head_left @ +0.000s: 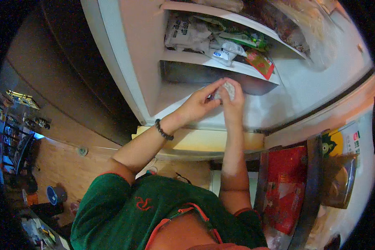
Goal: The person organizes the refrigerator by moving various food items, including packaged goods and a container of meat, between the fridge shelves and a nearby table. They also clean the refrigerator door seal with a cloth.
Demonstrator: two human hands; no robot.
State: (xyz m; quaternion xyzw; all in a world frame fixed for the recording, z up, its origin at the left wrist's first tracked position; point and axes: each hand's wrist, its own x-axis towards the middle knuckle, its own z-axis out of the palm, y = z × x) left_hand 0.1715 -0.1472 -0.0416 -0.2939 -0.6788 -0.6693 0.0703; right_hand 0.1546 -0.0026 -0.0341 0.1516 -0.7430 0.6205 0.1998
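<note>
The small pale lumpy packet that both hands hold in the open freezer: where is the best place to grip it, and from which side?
The small pale lumpy packet looks soft and rounded, with no handle. Probably best pinched across its two opposite sides, coming from below at the freezer's open front, as the left hand and right hand do now. The white shelf above blocks an approach from above.

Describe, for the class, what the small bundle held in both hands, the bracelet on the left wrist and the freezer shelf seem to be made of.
Small bundle: probably thin clear plastic wrap over something pale; it looks crinkled and slightly glossy. Bracelet: dark round beads, possibly stone or wood; the finish is unclear. Freezer shelf: white, smooth, likely moulded plastic, with a frosted look. Left hand and right hand both grip the bundle.
</note>
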